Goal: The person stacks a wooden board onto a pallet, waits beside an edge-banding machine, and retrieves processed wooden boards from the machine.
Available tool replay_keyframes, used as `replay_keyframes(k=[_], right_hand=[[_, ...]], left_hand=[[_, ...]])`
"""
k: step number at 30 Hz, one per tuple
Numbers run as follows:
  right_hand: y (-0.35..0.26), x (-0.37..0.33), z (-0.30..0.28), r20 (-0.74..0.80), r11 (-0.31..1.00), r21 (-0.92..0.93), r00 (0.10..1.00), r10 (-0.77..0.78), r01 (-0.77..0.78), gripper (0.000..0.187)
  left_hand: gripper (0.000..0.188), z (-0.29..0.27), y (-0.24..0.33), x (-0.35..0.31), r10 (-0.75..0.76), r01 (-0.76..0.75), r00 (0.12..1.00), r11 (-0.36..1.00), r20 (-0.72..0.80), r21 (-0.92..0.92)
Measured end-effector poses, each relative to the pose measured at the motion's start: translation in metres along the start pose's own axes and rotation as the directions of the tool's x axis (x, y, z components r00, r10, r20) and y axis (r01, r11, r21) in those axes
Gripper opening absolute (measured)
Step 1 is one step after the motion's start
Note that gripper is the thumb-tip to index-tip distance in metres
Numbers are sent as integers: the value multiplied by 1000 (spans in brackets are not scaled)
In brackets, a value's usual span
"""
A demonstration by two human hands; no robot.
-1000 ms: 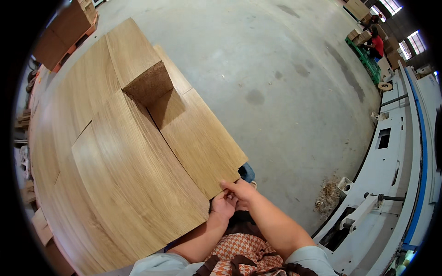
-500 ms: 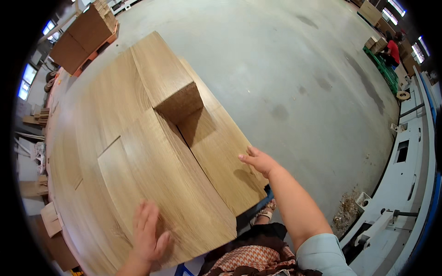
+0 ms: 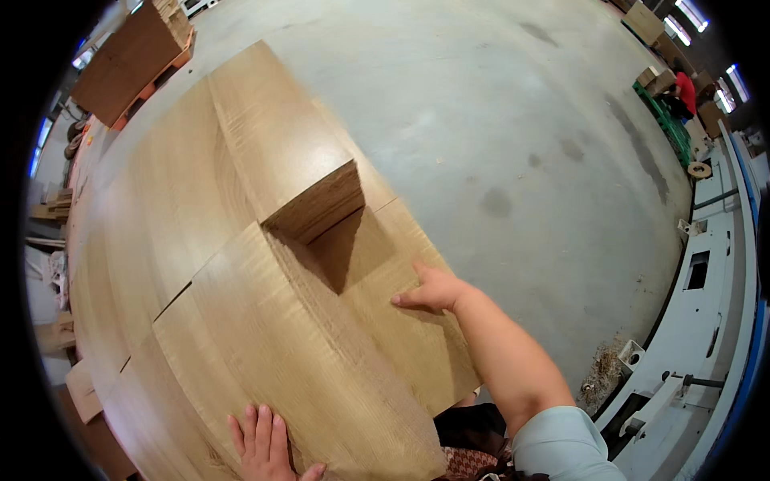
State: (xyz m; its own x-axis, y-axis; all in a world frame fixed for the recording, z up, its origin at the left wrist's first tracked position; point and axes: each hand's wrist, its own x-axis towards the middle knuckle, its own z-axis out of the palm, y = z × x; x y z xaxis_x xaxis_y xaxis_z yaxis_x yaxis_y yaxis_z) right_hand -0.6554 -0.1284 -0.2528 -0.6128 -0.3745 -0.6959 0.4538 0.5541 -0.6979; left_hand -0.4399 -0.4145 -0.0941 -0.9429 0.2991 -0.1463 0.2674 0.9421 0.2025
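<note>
Wood-grain boards lie in stacks of differing height before me. My left hand [image 3: 269, 446] is laid flat, fingers stretched, on the near end of a taller board stack [image 3: 297, 345]. My right hand [image 3: 433, 290] has its thumb spread from the fingers, at the top of a lower board [image 3: 389, 337] along the right side. Its thumb and fingertips appear to touch that board, and nothing is in its grip. Beyond, a raised board stack [image 3: 281, 136] shows its brown cut end facing me and shades part of the lower board.
Grey concrete floor [image 3: 513, 120] stretches to the right of the boards. Along the right edge runs a long pale machine frame [image 3: 682, 321], with a heap of wood chips [image 3: 600, 373] beside it. A person in red [image 3: 684, 92] is far right by a green pallet [image 3: 666, 120]. Brown panels [image 3: 128, 64] stand far left.
My view has shifted closer over the boards. My left hand has come down flat near the board's front end. My right hand has moved left and slightly down, onto the lower board.
</note>
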Motion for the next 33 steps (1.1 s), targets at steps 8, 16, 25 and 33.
replay_keyframes(k=[8,16,25,33], right_hand=[[28,23,14,-133,989,-61,981,-139,132,102],[36,-21,10,-418,995,-74,904,-92,68,102],[42,-98,41,-306,964,-209,947,96,-165,92],[156,-235,99,-722,978,-206,679,-134,-26,75]], left_hand=[[77,-7,8,2,11,-11,998,1000,67,-11],[77,0,10,-1,39,-39,999,999,20,8],[74,-17,26,-6,-25,22,998,999,59,49],[66,-9,20,-18,53,-49,996,997,-74,61]])
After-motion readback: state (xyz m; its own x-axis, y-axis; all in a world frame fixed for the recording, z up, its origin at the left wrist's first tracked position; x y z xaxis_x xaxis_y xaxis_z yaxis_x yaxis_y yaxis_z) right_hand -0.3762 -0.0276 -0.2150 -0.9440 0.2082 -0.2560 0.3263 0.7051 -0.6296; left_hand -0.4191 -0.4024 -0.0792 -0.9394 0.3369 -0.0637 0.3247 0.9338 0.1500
